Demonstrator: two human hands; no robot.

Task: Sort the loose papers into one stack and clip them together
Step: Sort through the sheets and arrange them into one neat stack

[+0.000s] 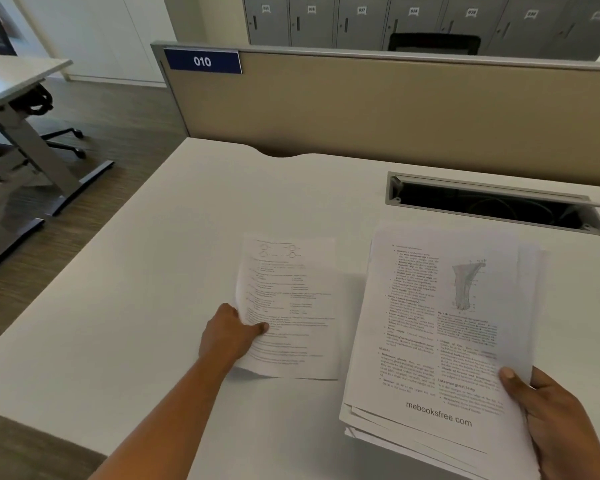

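white printed sheets fill the near right of the view, where the right hand holds the gathered stack by its lower right corner, thumb on top and the other fingers hidden beneath, so the hand is clamped on the paper. the lower edges of that stack fan out unevenly, which suggests it has not been squared. a little farther out and to the left, the left hand pinches the left edge of a loose sheet, thumb pressed on the printed face and the rest of the fingers underneath; the sheet's left edge is raised while its right part seems to lie on the white bench. the step in hand looks like adding this sheet to the stack. to do it well, the person would probably lift the sheet clear rather than drag it, lay it on top with the print facing the same way, then tap the long and short edges on the bench until they line up. no clip shows anywhere in view, so it would have to be found first. beyond the papers sits an open cable tray, and behind it a tan divider panel.
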